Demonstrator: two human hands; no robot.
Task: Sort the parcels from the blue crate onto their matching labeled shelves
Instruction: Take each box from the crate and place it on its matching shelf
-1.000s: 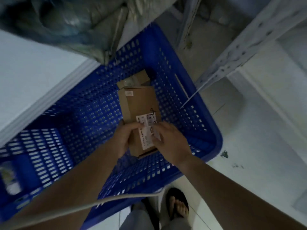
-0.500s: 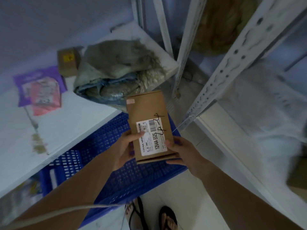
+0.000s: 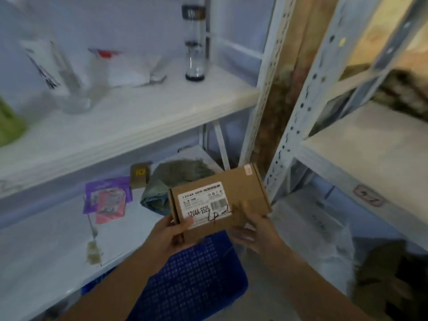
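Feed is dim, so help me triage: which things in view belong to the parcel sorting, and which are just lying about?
Job: cardboard parcel, gripped by left hand and right hand; blue crate below; shelf label on the right rack.
Lying about: clear bottle, white bags, grey-green bundle.

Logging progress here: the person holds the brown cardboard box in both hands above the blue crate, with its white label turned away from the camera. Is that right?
Not quite: in the head view the white label faces the camera, barcode visible. The rest stands: left hand and right hand hold the brown cardboard box above the blue crate.
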